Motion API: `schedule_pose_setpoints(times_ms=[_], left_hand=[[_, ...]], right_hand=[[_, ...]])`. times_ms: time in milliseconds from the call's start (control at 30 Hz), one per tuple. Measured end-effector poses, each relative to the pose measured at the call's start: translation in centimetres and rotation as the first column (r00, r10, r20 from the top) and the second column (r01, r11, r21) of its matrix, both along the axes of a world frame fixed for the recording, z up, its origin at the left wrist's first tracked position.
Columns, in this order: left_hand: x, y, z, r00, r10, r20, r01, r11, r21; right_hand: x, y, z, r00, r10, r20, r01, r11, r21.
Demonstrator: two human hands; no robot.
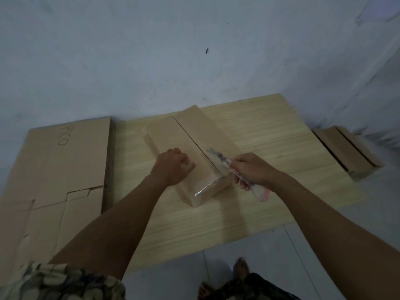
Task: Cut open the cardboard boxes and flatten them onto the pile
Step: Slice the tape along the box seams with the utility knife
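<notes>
Cardboard box [190, 148] is lying w/ its long side down on the wooden counter [270, 131], near the middle. Left hand [173, 166] is resting on the box top, fingers curled into a loose fist, grip holding nothing. Right hand [252, 169] is gripping a box cutter [225, 162], blade end lying along the box's centre seam. Flattened cardboard pile [65, 169] is sitting at the left. A 2nd box [348, 152] is sitting off the counter's right edge.
</notes>
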State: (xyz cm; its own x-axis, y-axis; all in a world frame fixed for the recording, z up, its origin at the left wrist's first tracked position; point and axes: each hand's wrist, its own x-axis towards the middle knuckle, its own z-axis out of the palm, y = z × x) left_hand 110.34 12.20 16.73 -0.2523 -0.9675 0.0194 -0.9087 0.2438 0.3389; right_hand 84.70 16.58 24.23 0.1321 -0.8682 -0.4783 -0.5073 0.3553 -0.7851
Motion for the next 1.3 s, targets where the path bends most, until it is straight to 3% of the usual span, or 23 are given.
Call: schedule_pose_setpoints(times_ms=[200, 333, 400, 500, 600, 867, 967, 1067, 1200, 1300], left_hand=[[-0.1, -4.5, -0.2, 0.965, 0.252, -0.067, -0.252, 0.968, 0.013], [0.3, -8.6, -0.9, 0.900, 0.432, -0.049, -0.432, 0.902, 0.013], [0.2, -10.5, -1.1, 0.826, 0.561, -0.054, -0.556, 0.827, 0.083], [-0.3, -13.0, -1.1, 0.637, 0.760, -0.126, -0.698, 0.639, 0.323], [-1.1, -14.5, -1.3, 0.534, 0.836, -0.127, -0.762, 0.540, 0.357], [-1.2, -16.6, -0.5, 0.487, 0.853, -0.189, -0.730, 0.516, 0.448], [-1.5, -16.4, 0.8, 0.536, 0.820, -0.200, -0.707, 0.565, 0.425], [-1.4, -16.3, 1.9, 0.675, 0.715, -0.182, -0.637, 0.689, 0.345], [-1.7, -15.1, 1.1, 0.884, 0.454, -0.110, -0.405, 0.862, 0.304], [-2.8, -12.9, -0.9, 0.959, 0.267, -0.096, -0.229, 0.927, 0.297]], right_hand=[[1.7, -3.9, -1.3, 0.999, -0.007, 0.044, 0.010, 0.999, -0.053], [1.3, -8.2, -3.4, 0.995, -0.046, -0.094, 0.032, 0.988, -0.153], [1.2, -10.7, -4.2, 0.977, -0.048, -0.207, 0.001, 0.975, -0.224], [1.4, -14.0, -4.9, 0.961, -0.038, -0.273, -0.033, 0.968, -0.249], [1.4, -16.5, -5.7, 0.951, -0.024, -0.310, -0.043, 0.977, -0.209], [2.2, -18.1, -6.3, 0.918, -0.138, -0.372, 0.056, 0.973, -0.222], [2.3, -16.8, -5.9, 0.907, -0.131, -0.401, 0.026, 0.966, -0.257], [2.8, -15.3, -5.3, 0.899, -0.135, -0.417, 0.017, 0.961, -0.275], [3.0, -13.6, -4.5, 0.906, -0.210, -0.368, 0.070, 0.931, -0.358], [1.8, -13.0, -4.8, 0.918, -0.180, -0.353, 0.061, 0.944, -0.324]])
